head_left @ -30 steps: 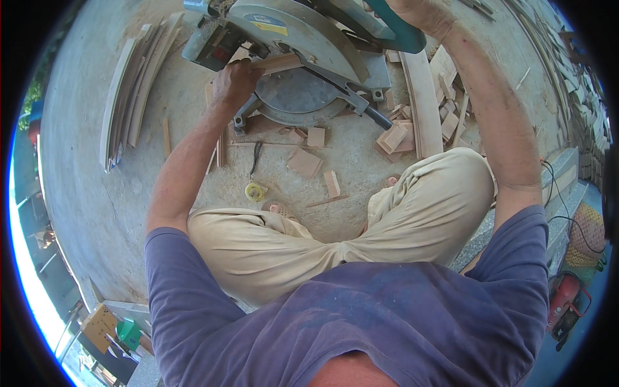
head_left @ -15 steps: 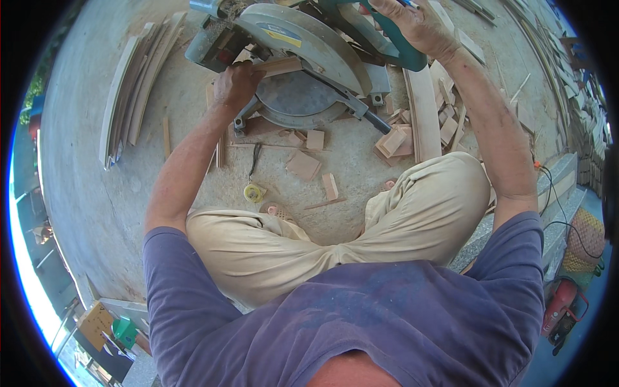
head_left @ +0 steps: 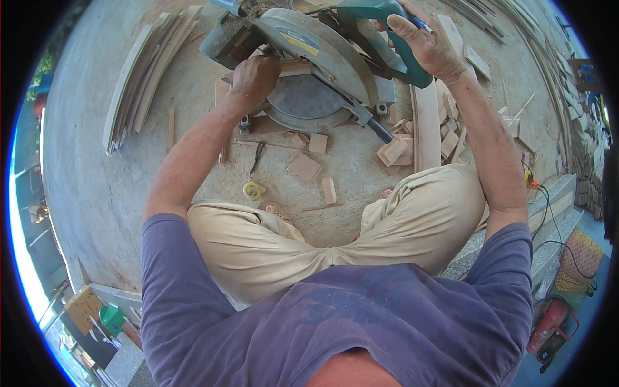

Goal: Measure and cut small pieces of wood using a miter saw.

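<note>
My left hand (head_left: pixel 256 79) is closed around a short strip of wood (head_left: pixel 295 68), which lies across the miter saw's round grey table (head_left: pixel 306 100). Just right of that hand is the saw's pale blade guard (head_left: pixel 322 48). At the upper right, my right hand (head_left: pixel 440 53) is beside the saw's green loop handle (head_left: pixel 412 68). A thin blue pen or pencil (head_left: pixel 422 24) sits between its thumb and fingers. Part of those fingers is hidden, so how firmly they touch the handle is unclear.
Wood offcuts (head_left: pixel 304 167) litter the floor before the saw. A yellow tape measure (head_left: pixel 253 190) lies near my left foot. Long boards (head_left: pixel 145 80) are stacked at left, and a wide board (head_left: pixel 425 129) lies right of the saw. A dark cord (head_left: pixel 548 206) runs at far right.
My left hand has slid a little to the right along the strip of wood, covering more of it. The whole view has shifted slightly; my right hand stays by the handle.
</note>
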Action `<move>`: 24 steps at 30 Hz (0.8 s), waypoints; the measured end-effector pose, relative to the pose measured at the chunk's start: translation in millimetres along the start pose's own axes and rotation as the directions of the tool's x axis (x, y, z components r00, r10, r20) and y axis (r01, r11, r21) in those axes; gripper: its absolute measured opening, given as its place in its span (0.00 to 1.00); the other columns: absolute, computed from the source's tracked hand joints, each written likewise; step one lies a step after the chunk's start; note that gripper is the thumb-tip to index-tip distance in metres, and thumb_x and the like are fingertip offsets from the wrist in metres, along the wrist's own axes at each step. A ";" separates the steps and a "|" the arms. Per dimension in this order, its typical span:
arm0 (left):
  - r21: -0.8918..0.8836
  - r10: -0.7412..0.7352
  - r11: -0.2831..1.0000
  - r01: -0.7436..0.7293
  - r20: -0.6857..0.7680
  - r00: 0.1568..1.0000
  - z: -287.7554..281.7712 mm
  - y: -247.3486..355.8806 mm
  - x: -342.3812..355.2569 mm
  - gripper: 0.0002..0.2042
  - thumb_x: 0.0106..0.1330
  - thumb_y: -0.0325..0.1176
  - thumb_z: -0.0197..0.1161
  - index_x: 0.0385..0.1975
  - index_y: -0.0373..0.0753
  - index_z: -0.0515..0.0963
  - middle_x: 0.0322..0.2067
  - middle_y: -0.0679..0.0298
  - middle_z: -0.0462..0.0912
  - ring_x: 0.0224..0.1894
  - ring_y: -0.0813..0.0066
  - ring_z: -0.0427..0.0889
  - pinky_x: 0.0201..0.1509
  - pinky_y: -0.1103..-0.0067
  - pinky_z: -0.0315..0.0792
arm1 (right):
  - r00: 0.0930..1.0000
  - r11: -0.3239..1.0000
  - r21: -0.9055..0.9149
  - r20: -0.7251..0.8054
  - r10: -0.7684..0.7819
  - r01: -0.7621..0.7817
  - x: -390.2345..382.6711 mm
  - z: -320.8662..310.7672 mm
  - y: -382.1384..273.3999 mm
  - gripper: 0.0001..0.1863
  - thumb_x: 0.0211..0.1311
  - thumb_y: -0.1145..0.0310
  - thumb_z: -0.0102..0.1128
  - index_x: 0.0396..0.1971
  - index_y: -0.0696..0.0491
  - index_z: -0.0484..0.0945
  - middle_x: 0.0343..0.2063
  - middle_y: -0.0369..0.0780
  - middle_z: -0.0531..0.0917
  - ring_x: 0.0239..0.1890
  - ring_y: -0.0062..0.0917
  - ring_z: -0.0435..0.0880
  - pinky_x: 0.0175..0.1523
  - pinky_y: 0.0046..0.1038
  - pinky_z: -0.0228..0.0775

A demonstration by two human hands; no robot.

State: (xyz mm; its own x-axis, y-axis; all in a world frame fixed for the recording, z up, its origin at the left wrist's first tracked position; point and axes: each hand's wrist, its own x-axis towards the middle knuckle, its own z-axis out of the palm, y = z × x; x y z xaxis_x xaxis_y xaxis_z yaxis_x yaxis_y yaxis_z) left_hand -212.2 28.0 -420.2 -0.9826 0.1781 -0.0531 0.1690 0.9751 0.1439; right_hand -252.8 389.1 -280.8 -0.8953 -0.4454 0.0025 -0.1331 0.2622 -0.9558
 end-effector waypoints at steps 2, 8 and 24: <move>-0.068 0.010 0.998 -0.013 -0.037 0.999 4.8 2.9 3.3 0.12 0.68 0.42 0.67 0.41 0.40 0.85 0.34 0.48 0.88 0.40 0.42 0.88 0.45 0.54 0.80 | 0.996 0.995 -0.055 0.024 -0.080 0.081 0.9 -0.4 0.9 0.36 0.75 0.40 0.61 0.66 0.57 0.74 0.54 0.43 0.84 0.54 0.27 0.81 0.59 0.31 0.75; -0.147 0.062 0.986 -0.085 -0.153 0.986 8.7 -0.4 -2.8 0.10 0.67 0.39 0.68 0.38 0.40 0.87 0.33 0.48 0.88 0.38 0.45 0.88 0.43 0.55 0.79 | 0.969 0.951 -0.192 -0.001 -0.248 0.243 5.2 -0.8 16.0 0.30 0.77 0.43 0.59 0.62 0.54 0.79 0.44 0.38 0.88 0.43 0.19 0.84 0.50 0.25 0.78; -0.180 0.131 0.968 -0.177 -0.243 0.961 11.4 11.9 -9.7 0.11 0.64 0.40 0.68 0.28 0.39 0.87 0.30 0.53 0.88 0.34 0.50 0.87 0.40 0.58 0.80 | 0.974 0.967 -0.116 0.039 -0.225 0.228 6.5 -4.0 20.5 0.30 0.75 0.40 0.60 0.60 0.51 0.80 0.41 0.32 0.88 0.38 0.16 0.81 0.45 0.22 0.76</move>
State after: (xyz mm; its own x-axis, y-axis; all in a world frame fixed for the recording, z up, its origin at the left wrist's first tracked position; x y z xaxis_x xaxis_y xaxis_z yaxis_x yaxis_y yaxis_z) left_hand -199.7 39.4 -429.2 -0.9413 0.2664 0.2075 0.3233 0.8884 0.3260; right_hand -263.0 395.0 -299.2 -0.8250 -0.5262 0.2059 -0.3823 0.2515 -0.8891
